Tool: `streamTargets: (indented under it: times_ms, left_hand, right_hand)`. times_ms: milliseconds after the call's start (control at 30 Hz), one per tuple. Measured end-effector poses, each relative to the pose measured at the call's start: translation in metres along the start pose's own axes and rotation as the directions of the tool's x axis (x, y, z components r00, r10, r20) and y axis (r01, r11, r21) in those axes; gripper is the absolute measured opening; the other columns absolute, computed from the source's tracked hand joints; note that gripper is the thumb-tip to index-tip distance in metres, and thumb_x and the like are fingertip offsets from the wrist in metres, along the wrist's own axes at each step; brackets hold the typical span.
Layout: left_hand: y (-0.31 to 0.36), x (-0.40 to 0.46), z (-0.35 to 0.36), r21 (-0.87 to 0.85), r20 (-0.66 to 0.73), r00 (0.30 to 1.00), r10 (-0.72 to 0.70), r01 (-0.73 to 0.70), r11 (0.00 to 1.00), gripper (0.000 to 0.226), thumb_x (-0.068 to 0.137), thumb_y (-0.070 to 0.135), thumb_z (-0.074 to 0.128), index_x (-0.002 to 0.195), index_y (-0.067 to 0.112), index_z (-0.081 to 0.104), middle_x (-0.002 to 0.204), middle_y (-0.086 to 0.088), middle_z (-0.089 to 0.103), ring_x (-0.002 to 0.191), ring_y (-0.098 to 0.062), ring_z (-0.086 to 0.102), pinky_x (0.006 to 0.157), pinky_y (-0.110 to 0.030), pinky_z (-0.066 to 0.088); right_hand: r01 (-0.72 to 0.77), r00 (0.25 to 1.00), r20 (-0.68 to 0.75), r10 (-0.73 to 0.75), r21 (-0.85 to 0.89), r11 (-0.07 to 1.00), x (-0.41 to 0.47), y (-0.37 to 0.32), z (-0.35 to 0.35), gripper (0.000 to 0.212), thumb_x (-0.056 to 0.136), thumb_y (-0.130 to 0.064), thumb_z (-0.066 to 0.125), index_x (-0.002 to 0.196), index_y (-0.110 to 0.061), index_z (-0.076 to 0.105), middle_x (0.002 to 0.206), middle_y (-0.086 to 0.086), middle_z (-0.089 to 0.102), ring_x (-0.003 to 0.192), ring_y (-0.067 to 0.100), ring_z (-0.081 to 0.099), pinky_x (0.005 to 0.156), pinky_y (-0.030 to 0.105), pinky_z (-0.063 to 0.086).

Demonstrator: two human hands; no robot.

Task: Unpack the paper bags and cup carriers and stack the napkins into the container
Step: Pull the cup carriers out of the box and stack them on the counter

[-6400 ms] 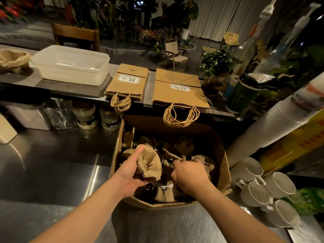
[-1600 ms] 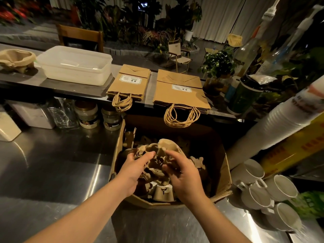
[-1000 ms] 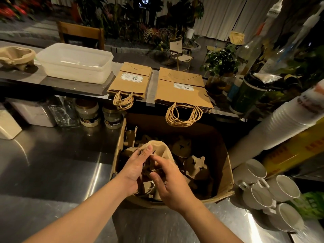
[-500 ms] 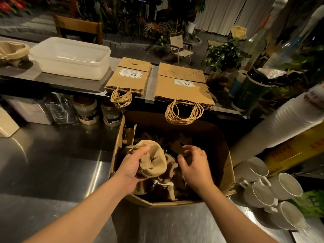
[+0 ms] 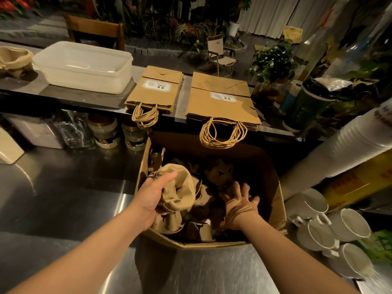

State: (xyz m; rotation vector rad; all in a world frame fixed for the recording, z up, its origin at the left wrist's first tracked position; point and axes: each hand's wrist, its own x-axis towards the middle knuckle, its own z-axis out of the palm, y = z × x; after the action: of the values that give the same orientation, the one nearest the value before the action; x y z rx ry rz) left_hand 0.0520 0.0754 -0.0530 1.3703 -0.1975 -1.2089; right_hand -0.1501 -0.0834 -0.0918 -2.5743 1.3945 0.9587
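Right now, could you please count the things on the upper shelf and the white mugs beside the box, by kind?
Stacks of paper bags: 2
Plastic tub: 1
Pile of cup carriers: 1
White mugs: 4
Total: 8

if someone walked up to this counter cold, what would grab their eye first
Probably the open brown cardboard box at centre, full of moulded pulp cup carriers, where the left hand grips a nested tan stack of carriers and the right hand reaches in with spread fingers. Behind it, two flat piles of brown paper bags with twisted handles lie on the raised ledge, beside a translucent white plastic tub to the left.
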Motion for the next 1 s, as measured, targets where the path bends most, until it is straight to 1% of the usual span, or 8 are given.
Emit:
streamTargets:
  times_ms: [100,200,400,567,700,767,867,1000]
  left_hand:
    - [0.001,0.0,-0.004,0.049,0.01,1.0,-0.011,0.011,0.999,0.073,0.066,0.052,0.088,0.13,0.027,0.063,0.115,-0.004,0.077,0.11,-0.03,0.071,0.098,-0.054,0.056]
    - [0.002,0.001,-0.003,0.068,0.012,0.999,-0.036,0.036,0.997,0.066,0.07,0.05,0.086,0.127,0.026,0.065,0.114,-0.006,0.077,0.11,-0.031,0.071,0.101,-0.055,0.054]
    - [0.0,0.0,0.0,0.101,0.012,0.998,-0.055,0.054,0.993,0.073,0.063,0.053,0.086,0.126,0.025,0.065,0.112,-0.006,0.078,0.11,-0.031,0.071,0.104,-0.055,0.053]
    - [0.003,-0.002,0.001,0.068,-0.003,0.997,-0.072,0.072,0.995,0.038,0.089,0.041,0.072,0.122,0.022,0.068,0.104,-0.005,0.08,0.106,-0.03,0.071,0.095,-0.046,0.056]
    - [0.002,-0.001,0.002,0.098,0.0,0.997,-0.082,0.082,0.992,0.044,0.089,0.047,0.071,0.125,0.023,0.069,0.107,-0.005,0.079,0.108,-0.029,0.071,0.093,-0.044,0.055]
    - [0.001,-0.001,0.003,0.108,-0.014,0.996,-0.085,0.086,0.99,0.045,0.088,0.049,0.072,0.125,0.024,0.068,0.106,-0.004,0.079,0.107,-0.029,0.071,0.09,-0.043,0.054]
    - [0.001,-0.002,0.005,0.126,-0.022,0.996,-0.091,0.093,0.988,0.04,0.09,0.049,0.07,0.122,0.024,0.069,0.104,-0.004,0.08,0.107,-0.029,0.07,0.099,-0.047,0.052]
    - [0.004,-0.003,0.006,0.131,-0.036,0.991,-0.126,0.13,0.983,0.037,0.092,0.053,0.067,0.12,0.029,0.069,0.108,-0.007,0.078,0.108,-0.032,0.069,0.103,-0.05,0.052]
  right_hand:
    - [0.013,0.999,0.052,-0.002,-0.222,0.975,0.0,-0.003,-0.001,0.087,0.091,-0.059,0.065,0.161,-0.031,0.022,0.165,0.019,-0.026,0.149,0.052,-0.021,0.115,0.077,0.008]
    - [0.027,0.999,0.028,-0.02,-0.286,0.958,-0.001,-0.004,-0.003,0.066,0.1,-0.048,0.055,0.158,-0.027,0.031,0.166,0.016,-0.024,0.15,0.051,-0.016,0.116,0.075,0.012]
    - [0.073,0.993,-0.077,-0.091,-0.211,0.975,0.002,0.009,0.0,0.079,0.096,-0.039,0.062,0.16,-0.035,0.016,0.167,0.012,-0.009,0.149,0.047,0.004,0.117,0.061,0.026]
    - [0.094,0.988,-0.107,-0.11,-0.142,0.985,-0.003,0.024,-0.008,0.088,0.083,-0.054,0.074,0.154,-0.04,0.025,0.162,0.01,0.007,0.144,0.042,0.018,0.109,0.059,0.038]
    - [0.108,0.99,-0.08,-0.114,-0.076,0.991,-0.011,0.036,-0.016,0.09,0.076,-0.062,0.078,0.152,-0.034,0.038,0.162,0.007,0.015,0.142,0.039,0.026,0.105,0.054,0.046]
    - [0.122,0.988,-0.098,-0.123,-0.013,0.992,-0.016,0.042,-0.016,0.1,0.07,-0.07,0.077,0.154,-0.037,0.034,0.162,0.007,0.018,0.144,0.038,0.028,0.106,0.052,0.046]
    - [0.148,0.975,-0.177,-0.131,0.088,0.985,-0.025,0.049,-0.018,0.105,0.067,-0.079,0.073,0.155,-0.04,0.03,0.161,0.005,0.023,0.143,0.035,0.031,0.105,0.048,0.048]
    - [0.191,0.915,-0.398,-0.066,0.283,0.94,-0.037,0.046,-0.021,0.094,0.067,-0.082,0.069,0.146,-0.041,0.04,0.152,-0.002,0.028,0.134,0.024,0.036,0.097,0.041,0.053]
